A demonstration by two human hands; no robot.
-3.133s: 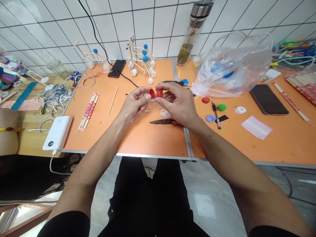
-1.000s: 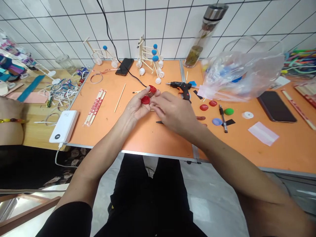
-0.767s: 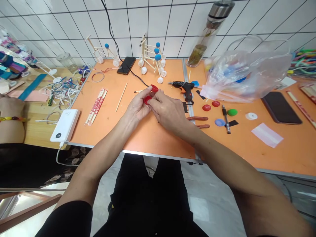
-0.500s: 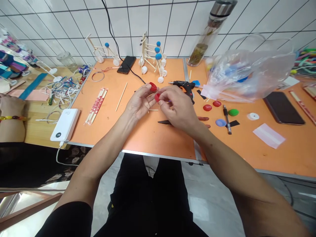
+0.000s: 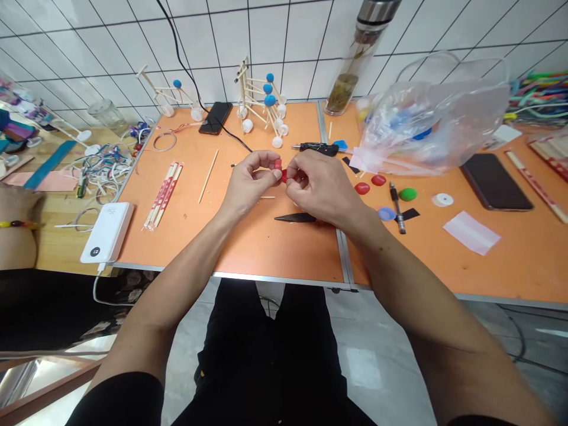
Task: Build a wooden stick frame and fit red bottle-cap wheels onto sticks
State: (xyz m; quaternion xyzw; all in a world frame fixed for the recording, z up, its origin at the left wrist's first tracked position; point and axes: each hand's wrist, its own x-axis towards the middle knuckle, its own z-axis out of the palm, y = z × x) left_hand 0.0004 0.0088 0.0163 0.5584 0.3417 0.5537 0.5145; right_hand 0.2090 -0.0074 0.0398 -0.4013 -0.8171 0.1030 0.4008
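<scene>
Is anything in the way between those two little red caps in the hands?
Nothing visible does. The left hand pinches one red bottle cap and the right hand another red bottle cap, right beside each other; fingers hide part of them. A dark blade lies nearer the person, apart from them.

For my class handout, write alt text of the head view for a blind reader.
Seen from above, a person's left hand and right hand hold two small red bottle caps close together over an orange table. A glue gun and a stick model with blue and white caps sit beyond.
</scene>
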